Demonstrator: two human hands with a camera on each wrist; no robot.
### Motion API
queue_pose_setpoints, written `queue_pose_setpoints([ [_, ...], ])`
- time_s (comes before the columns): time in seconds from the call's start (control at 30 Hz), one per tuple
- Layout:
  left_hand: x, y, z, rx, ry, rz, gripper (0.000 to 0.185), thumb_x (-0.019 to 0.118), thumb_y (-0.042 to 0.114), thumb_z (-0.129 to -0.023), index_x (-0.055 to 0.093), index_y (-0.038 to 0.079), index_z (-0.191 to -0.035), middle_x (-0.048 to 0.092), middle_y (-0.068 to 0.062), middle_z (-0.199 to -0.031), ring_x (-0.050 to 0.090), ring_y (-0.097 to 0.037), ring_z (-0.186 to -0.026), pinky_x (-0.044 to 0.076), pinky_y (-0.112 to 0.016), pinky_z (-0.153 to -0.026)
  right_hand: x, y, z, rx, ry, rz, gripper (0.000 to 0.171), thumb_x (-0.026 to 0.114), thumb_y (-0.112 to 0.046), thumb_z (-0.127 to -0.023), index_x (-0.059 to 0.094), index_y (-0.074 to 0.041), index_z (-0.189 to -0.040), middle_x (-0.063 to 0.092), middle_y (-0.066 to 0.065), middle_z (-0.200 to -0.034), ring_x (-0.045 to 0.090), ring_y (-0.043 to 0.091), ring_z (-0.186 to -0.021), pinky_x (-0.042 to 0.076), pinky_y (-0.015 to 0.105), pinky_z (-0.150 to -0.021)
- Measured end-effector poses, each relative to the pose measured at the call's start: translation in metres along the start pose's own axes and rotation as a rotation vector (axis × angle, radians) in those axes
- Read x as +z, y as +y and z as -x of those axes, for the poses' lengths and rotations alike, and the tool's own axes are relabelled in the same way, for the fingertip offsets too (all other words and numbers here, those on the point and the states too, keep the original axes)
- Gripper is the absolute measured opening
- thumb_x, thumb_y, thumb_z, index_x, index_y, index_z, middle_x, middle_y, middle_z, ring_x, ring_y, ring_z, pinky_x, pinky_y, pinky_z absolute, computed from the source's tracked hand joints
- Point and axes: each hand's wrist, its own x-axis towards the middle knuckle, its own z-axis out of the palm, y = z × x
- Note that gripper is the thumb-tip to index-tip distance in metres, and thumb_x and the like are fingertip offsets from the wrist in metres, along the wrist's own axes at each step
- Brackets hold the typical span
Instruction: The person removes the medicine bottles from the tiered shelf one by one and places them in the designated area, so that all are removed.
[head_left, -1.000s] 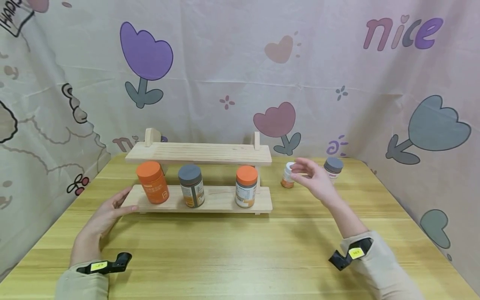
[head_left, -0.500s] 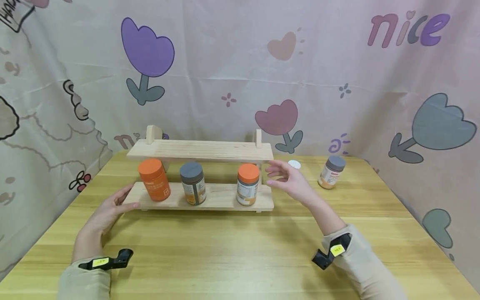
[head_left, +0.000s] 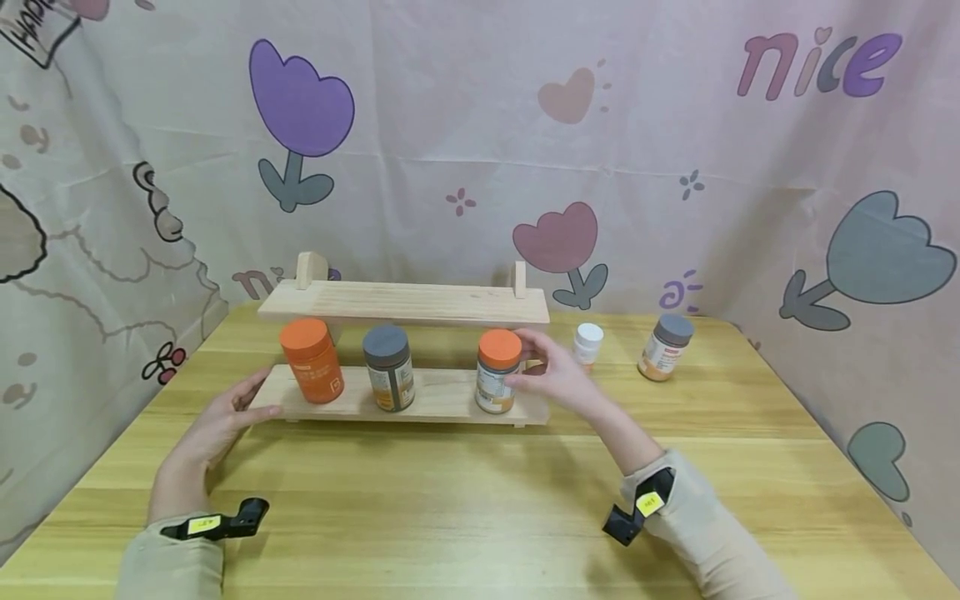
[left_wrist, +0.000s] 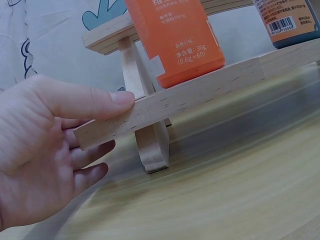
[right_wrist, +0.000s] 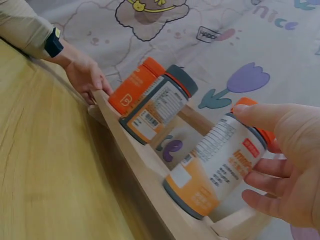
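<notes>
A pale wooden bench [head_left: 480, 508] with yellowish planks is running wide across the room, its grain lying lengthwise. A pinkish cloth backdrop [head_left: 465, 125] is hanging behind its far edge and wrapping round both side edges. Printed tulips are showing on it: a purple tulip [head_left: 300, 108] near the far left corner and a grey tulip [head_left: 888, 254] at the right. Soft, even light is falling over everything.

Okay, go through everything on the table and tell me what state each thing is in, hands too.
Left hand: grips the lower shelf's left end.
Right hand: fingers round the orange-lidded bottle.
Orange-lidded bottle: upright, capped, on the lower shelf.
Orange bottle: capped, leaning slightly.
Grey-lidded bottle: upright, capped.
White-lidded bottle: upright on the table.
Far grey-lidded bottle: capped, on the table.
Top shelf: bare.
</notes>
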Motion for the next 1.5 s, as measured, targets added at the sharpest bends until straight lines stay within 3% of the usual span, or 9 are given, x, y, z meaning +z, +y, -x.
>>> queue_pose_setpoints([
  [0.27,0.001,-0.002,0.0,0.002,-0.007,0.013,0.083,0.06,0.013,-0.09,0.001,-0.002,-0.147,-0.007,-0.025,-0.15,-0.007,-0.041,-0.136,0.001,-0.057,-0.107,0.011,-0.001,-0.003,-0.001,0.047,0.04,0.064,0.075,-0.004,-0.076,0.045,0.0,-0.132,0.055,0.015,-0.12,0.054,0.027,-0.103,0.05,0.043,-0.086],
  [0.5,0.002,-0.002,0.001,0.005,-0.011,0.009,0.083,0.06,0.014,-0.091,0.001,-0.002,-0.147,-0.007,-0.025,-0.15,-0.007,-0.042,-0.136,0.001,-0.057,-0.107,0.017,-0.025,0.003,-0.026,0.082,0.064,0.057,0.072,0.003,-0.076,0.046,0.007,-0.127,0.056,0.021,-0.115,0.056,0.029,-0.094,0.05,0.046,-0.081],
  [0.67,0.002,-0.001,0.003,0.008,-0.009,-0.001,0.084,0.061,0.017,-0.09,0.002,-0.003,-0.146,-0.006,-0.026,-0.15,-0.005,-0.042,-0.136,0.002,-0.055,-0.108,0.015,-0.012,0.003,0.005,0.102,0.081,0.06,0.074,-0.001,-0.076,0.046,0.003,-0.129,0.057,0.018,-0.116,0.056,0.027,-0.094,0.05,0.041,-0.081],
  [0.93,0.0,-0.003,0.002,0.013,-0.007,-0.007,0.083,0.06,0.018,-0.091,0.002,-0.003,-0.146,-0.005,-0.026,-0.15,-0.005,-0.041,-0.136,0.003,-0.051,-0.11,0.001,0.0,0.007,-0.043,0.144,0.089,0.059,0.077,-0.009,-0.075,0.05,-0.004,-0.126,0.059,0.012,-0.114,0.056,0.024,-0.098,0.05,0.04,-0.082],
  [1.1,0.0,-0.003,0.002,0.014,-0.007,-0.007,0.083,0.06,0.018,-0.091,0.002,-0.003,-0.146,-0.005,-0.026,-0.15,-0.004,-0.041,-0.136,0.003,-0.048,-0.111,-0.011,-0.001,0.012,-0.062,0.182,0.118,0.058,0.077,-0.006,-0.074,0.05,-0.001,-0.126,0.06,0.013,-0.113,0.056,0.023,-0.099,0.05,0.041,-0.083],
  [1.5,0.0,-0.002,0.0,0.009,-0.009,0.002,0.082,0.059,0.016,-0.091,0.001,-0.001,-0.147,-0.007,-0.025,-0.15,-0.006,-0.041,-0.136,0.002,-0.055,-0.108,-0.052,0.003,0.029,0.023,0.244,0.165,0.06,0.074,-0.008,-0.078,0.045,0.001,-0.129,0.056,0.018,-0.119,0.054,0.025,-0.102,0.048,0.034,-0.086],
])
